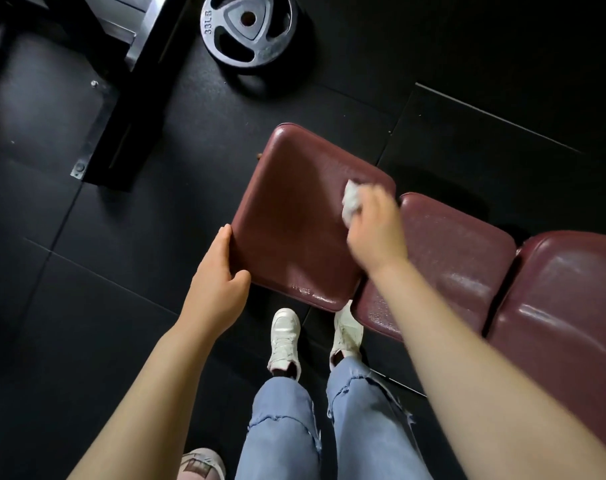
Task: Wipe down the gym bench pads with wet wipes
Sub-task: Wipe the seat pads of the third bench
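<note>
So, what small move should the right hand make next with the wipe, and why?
Probably sweep the wet wipe toward the left hand. The right hand presses it at the end pad's right edge, so most of that pad lies ahead, and the left hand grips its left edge, steadying it.

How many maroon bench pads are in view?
3: the end maroon vinyl pad under both hands, the middle pad beside it, and the third pad at the right edge. More may lie out of frame.

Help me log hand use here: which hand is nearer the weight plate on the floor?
Right. The right hand, holding a wet wipe on the end pad, lies closer to the weight plate; the left hand grips that pad's near edge, farther away.
</note>
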{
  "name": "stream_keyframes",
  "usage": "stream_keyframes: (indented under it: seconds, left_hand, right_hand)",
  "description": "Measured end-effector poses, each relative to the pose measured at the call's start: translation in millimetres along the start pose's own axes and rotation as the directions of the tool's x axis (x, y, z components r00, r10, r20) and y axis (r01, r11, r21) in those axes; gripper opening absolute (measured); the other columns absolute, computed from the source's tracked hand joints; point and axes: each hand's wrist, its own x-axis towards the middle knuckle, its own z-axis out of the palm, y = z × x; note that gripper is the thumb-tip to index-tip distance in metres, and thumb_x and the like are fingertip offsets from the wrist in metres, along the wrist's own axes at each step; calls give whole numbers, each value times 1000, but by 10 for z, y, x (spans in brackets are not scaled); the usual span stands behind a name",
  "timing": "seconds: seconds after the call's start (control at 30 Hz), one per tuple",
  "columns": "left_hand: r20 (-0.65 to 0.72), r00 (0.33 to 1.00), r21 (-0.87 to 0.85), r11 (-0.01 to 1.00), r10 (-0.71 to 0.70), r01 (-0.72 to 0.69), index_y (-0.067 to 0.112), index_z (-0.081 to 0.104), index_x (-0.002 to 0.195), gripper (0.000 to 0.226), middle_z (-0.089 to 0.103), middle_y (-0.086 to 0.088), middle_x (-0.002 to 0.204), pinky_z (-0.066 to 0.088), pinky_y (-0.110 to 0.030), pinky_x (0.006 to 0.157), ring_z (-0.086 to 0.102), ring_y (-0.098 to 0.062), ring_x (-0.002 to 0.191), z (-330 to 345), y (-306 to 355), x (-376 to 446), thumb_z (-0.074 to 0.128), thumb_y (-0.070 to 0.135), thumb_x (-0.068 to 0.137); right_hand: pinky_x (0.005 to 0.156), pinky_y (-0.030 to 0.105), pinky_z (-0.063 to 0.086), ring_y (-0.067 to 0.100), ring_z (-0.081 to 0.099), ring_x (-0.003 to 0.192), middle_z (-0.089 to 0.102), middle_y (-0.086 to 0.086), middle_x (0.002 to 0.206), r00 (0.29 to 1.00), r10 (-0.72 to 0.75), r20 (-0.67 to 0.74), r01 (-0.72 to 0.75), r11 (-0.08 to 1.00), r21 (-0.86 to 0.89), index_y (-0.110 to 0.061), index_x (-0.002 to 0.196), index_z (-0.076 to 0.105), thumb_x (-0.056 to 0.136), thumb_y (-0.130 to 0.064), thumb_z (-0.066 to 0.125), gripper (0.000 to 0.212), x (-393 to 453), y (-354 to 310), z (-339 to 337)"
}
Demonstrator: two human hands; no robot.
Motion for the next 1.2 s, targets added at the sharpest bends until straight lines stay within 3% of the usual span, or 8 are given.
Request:
stream_keyframes:
  seconds: [0.13,0.2,0.37,0.5,0.8,0.93,1.07,1.2]
  left_hand:
    - [-11,998,-17,998,56,-56,36,22,151,78,35,15,153,34,-18,96,31,14,121,-9,34,-12,48,7,83]
    - [-11,999,5,999,50,-50,32,19,154,81,29,12,158,32,-23,106,30,5,135,2,14,-2,48,7,83]
    - [-8,997,34,997,72,-71,32,14,156,84,23,11,162,23,-22,107,23,-9,147,11,-30,3,48,5,84]
    - [11,996,31,995,90,-90,33,12,156,84,22,12,162,23,-22,107,22,-8,147,-6,-58,26,47,5,85]
    - [73,993,8,996,92,-93,33,12,157,82,21,12,162,25,-22,105,26,-7,145,-62,-88,48,46,7,87]
    - [110,991,-70,995,81,-74,37,17,156,80,27,17,159,27,-22,108,29,-2,143,-115,-121,60,44,10,85]
    - [128,992,-371,928,9,40,39,42,147,71,52,35,130,37,-8,95,46,21,117,-185,-202,125,42,13,81]
    - [94,995,-460,886,-21,62,34,56,138,54,59,21,132,40,-5,85,53,10,118,-224,-275,157,40,9,92]
  right_hand:
    - [65,43,44,29,48,70,54,8,81,949,-244,201,236,970,61,-7,99,60,74,-1,47,29,-1304,-161,127]
    - [65,42,45,29,49,70,54,7,81,938,-267,221,258,964,66,-9,102,61,77,-2,48,29,-1363,-90,129]
    - [75,40,35,38,54,85,57,17,91,1000,5,6,-4,993,-122,-5,93,59,77,-2,52,18,0,238,-101]
    - [87,41,43,37,55,103,59,19,112,943,262,-207,-292,948,-130,-1,107,56,90,-4,49,19,556,395,-156]
    - [81,36,39,31,54,89,60,9,98,961,233,151,-247,966,79,-6,105,59,82,2,50,26,-1578,-324,333]
    - [82,32,41,25,55,93,60,4,98,889,394,233,-438,879,186,-8,101,60,93,-1,47,17,-1926,-468,407]
    - [65,24,27,24,52,81,61,9,93,664,745,-68,-687,643,338,-4,103,56,95,-3,49,10,-1739,-429,336]
    - [66,30,31,27,53,83,61,9,98,658,750,-75,-699,644,311,-6,105,54,96,-7,47,11,-1454,-549,345]
